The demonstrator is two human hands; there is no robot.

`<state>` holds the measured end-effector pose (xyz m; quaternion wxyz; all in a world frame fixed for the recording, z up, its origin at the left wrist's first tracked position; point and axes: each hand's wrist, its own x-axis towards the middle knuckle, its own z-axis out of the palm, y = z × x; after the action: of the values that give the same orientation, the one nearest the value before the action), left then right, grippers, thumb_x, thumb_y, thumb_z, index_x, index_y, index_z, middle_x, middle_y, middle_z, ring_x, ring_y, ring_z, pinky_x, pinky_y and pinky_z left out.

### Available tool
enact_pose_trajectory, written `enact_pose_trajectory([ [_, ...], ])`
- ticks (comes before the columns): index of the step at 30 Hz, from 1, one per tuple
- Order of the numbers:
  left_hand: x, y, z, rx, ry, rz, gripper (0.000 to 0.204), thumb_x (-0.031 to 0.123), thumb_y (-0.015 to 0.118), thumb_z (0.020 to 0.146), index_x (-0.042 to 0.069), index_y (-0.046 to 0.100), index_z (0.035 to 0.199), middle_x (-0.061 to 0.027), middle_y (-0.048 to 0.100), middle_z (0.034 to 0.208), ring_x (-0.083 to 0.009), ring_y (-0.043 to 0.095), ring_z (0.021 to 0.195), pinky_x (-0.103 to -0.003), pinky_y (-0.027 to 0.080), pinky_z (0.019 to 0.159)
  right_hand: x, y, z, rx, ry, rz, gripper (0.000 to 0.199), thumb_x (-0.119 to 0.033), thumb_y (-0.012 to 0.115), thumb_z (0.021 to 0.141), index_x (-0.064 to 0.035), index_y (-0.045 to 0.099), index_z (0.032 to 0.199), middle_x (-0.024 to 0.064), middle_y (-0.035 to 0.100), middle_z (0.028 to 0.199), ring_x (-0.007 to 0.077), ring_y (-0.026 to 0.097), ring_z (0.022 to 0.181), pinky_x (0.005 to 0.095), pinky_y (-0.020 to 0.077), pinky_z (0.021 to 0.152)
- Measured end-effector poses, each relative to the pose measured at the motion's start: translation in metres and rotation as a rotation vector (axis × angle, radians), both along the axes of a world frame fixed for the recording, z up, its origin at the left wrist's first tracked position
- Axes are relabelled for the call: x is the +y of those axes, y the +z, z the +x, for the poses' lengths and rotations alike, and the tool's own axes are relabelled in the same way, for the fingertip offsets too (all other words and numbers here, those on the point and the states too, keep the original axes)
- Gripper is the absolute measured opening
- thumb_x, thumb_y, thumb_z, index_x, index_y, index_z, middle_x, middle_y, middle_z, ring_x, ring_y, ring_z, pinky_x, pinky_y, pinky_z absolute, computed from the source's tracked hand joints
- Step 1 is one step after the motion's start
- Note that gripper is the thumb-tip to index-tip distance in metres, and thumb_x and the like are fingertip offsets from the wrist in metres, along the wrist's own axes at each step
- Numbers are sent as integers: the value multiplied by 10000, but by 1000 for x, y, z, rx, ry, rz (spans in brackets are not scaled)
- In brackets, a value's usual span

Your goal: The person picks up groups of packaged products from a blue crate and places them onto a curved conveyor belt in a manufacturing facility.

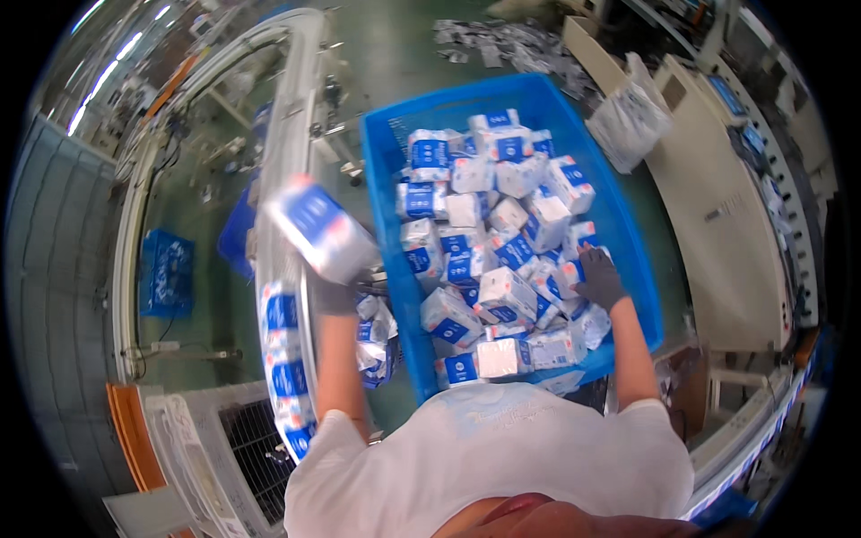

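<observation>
A big blue plastic bin (pixel 384 170) stands in front of me, filled with several white-and-blue soft packs (pixel 507 296). My left hand (pixel 339 291), in a dark glove, holds one white-and-blue pack (pixel 321 229) up over the conveyor belt (pixel 285 152) on my left; the pack is blurred. My right hand (pixel 599 280), also gloved, reaches into the right side of the bin and rests on a pack there. Whether it grips that pack I cannot tell.
Several packs (pixel 285 359) lie in a row on the curved conveyor near me. A small blue crate (pixel 167 273) sits on the floor to the left. A beige machine housing (pixel 717 206) runs along the right, with a clear bag (pixel 628 121) beside the bin.
</observation>
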<state>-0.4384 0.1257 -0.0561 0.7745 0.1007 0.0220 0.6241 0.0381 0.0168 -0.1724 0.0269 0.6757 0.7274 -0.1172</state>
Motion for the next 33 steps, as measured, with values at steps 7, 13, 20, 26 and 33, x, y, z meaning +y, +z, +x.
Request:
enact_pose_trajectory([
  [7,58,-3,-166,2328,1209,-46,886,383,736,788,71,262,1468,-222,477,1349,-345,559,1133,-405,494,926,18,-19,37,-265,264,-130,1010,-427,789,646,-82,301,1460,155,339,1469,339,264,1398,491,182,1146],
  [13,-5,-35,-185,3174,426,-259,824,577,629,792,70,396,1398,-237,522,1280,-405,537,1128,-459,412,989,13,-19,35,8,213,214,877,-375,792,647,-45,407,1362,146,472,1229,312,427,1222,427,302,1066],
  [20,-73,-23,79,1317,128,338,913,316,832,715,43,342,1435,-105,452,1378,-235,443,1273,-349,354,1063,33,117,-146,1380,-46,-23,870,-444,754,758,13,353,1380,227,499,1291,336,510,1211,411,416,996],
  [26,-39,15,86,1220,289,262,840,354,822,710,15,402,1354,-106,512,1305,-210,529,1173,-341,467,939,63,151,-165,1085,333,218,837,-468,716,808,6,349,1391,207,454,1357,306,428,1303,408,356,1053],
  [33,93,28,-99,2369,1135,-173,1057,449,748,732,175,111,1529,-324,456,1255,-471,473,1144,-488,370,982,-10,334,-136,949,950,683,764,-409,687,833,-26,339,1395,164,435,1373,251,412,1290,384,321,1077],
])
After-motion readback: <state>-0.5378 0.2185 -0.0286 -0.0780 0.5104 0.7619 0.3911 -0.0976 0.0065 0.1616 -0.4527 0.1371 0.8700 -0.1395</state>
